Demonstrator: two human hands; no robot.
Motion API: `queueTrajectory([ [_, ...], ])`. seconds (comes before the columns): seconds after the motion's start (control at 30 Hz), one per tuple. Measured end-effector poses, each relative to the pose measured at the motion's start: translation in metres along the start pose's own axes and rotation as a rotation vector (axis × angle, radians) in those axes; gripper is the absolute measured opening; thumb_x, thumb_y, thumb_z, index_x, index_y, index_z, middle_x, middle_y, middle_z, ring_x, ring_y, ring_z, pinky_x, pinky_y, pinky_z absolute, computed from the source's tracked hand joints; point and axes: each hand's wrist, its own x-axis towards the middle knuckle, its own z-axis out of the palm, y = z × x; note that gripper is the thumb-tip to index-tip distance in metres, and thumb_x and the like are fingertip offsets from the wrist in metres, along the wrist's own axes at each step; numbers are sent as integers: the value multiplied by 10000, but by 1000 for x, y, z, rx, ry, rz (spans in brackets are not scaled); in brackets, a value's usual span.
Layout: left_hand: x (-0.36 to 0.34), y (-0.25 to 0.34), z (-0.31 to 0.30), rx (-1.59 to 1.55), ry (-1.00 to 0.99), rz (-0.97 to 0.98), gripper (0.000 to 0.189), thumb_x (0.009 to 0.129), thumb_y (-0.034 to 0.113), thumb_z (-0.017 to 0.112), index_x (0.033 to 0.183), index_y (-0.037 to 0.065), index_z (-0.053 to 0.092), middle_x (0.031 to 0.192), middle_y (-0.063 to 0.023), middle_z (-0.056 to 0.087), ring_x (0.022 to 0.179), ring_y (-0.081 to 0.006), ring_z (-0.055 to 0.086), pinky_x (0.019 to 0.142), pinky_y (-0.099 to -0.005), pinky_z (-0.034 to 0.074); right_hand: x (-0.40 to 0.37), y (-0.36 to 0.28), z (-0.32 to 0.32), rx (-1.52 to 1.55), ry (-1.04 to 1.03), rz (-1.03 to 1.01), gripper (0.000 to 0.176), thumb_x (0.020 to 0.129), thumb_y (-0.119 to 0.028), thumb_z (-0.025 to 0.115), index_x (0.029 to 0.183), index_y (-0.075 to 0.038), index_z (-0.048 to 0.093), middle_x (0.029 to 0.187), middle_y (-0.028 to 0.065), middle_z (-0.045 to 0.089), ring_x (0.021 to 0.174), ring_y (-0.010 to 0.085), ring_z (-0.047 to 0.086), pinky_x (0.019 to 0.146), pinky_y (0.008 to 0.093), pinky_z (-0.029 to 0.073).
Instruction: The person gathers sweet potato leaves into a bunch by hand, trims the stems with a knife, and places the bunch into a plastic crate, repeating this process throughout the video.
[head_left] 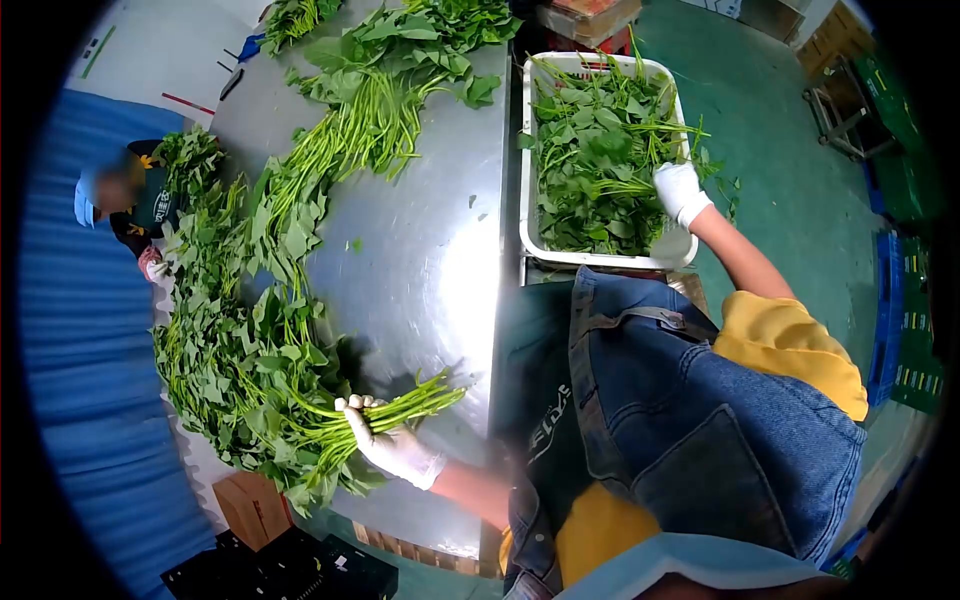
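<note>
My left hand (392, 448), in a white glove, is closed round the stems of a bunch of leafy greens (415, 402). The cut stem ends point right, and the leaves spread left over the heap of greens (230, 350) on the metal table. My right hand (681, 192), also gloved in white, is over the right side of a white plastic crate (528, 215) full of greens (600, 150). Its fingers are curled at some stems that run in from the left; the fingertips are partly hidden.
Across the metal table (430, 250), a person in a blue cap (84, 198) handles greens with gloved hands. More greens (370, 115) lie at the table's far end. A cardboard box (252, 508) and black crates (340, 570) stand below; green crates (915, 340) line the right.
</note>
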Motion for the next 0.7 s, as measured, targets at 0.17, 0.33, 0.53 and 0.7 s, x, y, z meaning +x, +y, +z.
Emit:
queueTrajectory([
  [0.17,-8,4,6,50,35,21,278,911,111,541,1162,-6,530,889,-66,617,717,-126,550,634,-234,466,-8,-95,-123,836,330,-525,263,772,-296,603,946,-106,653,804,107,627,752,288,620,683,394,485],
  [0.33,-18,3,7,101,141,122,243,914,101,532,1137,4,525,888,-58,585,724,-121,529,653,-237,470,-12,-147,-287,1151,642,-1465,246,799,-134,564,1029,-73,624,993,90,636,901,279,575,790,372,459],
  [0.53,-25,-9,-16,-63,169,196,213,906,70,530,1107,3,508,904,-80,557,747,-126,512,668,-236,442,-60,-146,-353,1120,992,-2176,251,825,-173,552,1035,-49,610,945,111,619,846,271,588,771,380,469],
  [0.7,-28,-11,-29,-64,224,225,221,893,93,571,1103,37,535,904,-70,589,794,-143,537,715,-253,463,-80,-144,-355,1164,987,-2287,232,820,-193,561,1000,-58,619,920,102,622,826,270,593,753,375,470],
])
